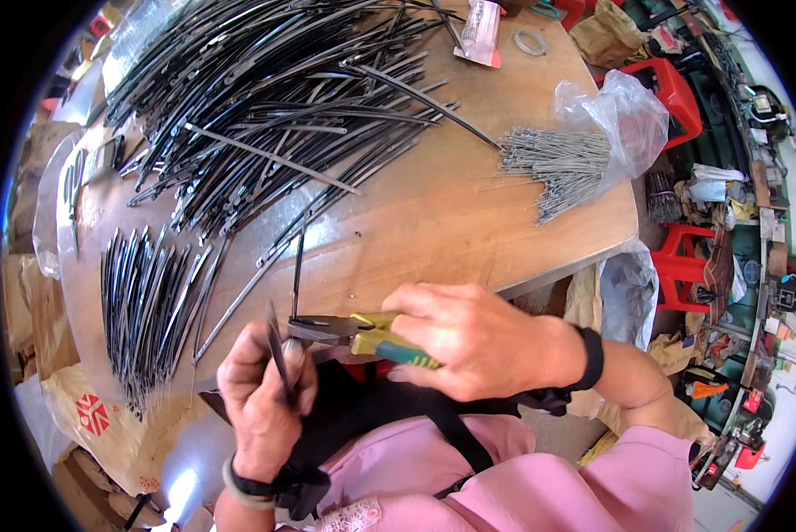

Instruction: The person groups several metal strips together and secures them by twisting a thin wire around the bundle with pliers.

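Observation:
My left hand [261,381] is closed near the table's front edge, gripping a dark thin strip [279,353] that points up between the fingers. Combination pliers [396,341] with yellow and green handles are in my right hand [464,341], fingers wrapped round the grips. Their dark jaws reach to my left fingertips; what lies between the jaws is too small to make out. Just beyond the jaws, a narrow black strip [298,270] runs away over the table. Nearest my left hand lies a row of black strips [150,310], fanned side by side.
A large heap of long black strips [265,97] covers the table's [442,204] far left. At the right edge, thin grey wires [557,168] spill from a clear plastic bag [633,115]. A pink-and-white packet [479,35] and a ring of tape [529,42] lie farther back. Red stools [682,266] stand right.

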`<state>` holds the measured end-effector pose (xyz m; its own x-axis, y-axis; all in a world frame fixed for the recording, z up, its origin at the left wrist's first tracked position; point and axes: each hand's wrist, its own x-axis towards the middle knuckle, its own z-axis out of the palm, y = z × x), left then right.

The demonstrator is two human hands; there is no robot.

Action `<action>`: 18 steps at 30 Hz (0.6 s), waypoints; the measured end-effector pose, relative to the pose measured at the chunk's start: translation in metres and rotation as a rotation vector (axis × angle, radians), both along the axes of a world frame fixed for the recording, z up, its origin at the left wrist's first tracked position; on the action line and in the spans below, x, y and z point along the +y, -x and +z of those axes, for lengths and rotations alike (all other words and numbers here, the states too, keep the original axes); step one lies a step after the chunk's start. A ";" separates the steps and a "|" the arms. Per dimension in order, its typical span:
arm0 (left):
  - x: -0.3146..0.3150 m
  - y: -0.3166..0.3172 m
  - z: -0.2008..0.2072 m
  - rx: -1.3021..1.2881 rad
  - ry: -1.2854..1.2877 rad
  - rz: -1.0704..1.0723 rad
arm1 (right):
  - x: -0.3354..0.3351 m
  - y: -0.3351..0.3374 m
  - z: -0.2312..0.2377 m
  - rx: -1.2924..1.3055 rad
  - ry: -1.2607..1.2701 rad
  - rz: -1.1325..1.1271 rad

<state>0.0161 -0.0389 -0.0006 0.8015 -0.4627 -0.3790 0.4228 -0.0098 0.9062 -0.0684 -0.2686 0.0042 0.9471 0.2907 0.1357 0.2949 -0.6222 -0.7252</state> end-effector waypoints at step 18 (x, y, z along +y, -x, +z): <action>0.011 -0.070 0.014 -1.109 -0.522 -0.286 | -0.090 -0.031 0.010 -0.324 0.979 -0.070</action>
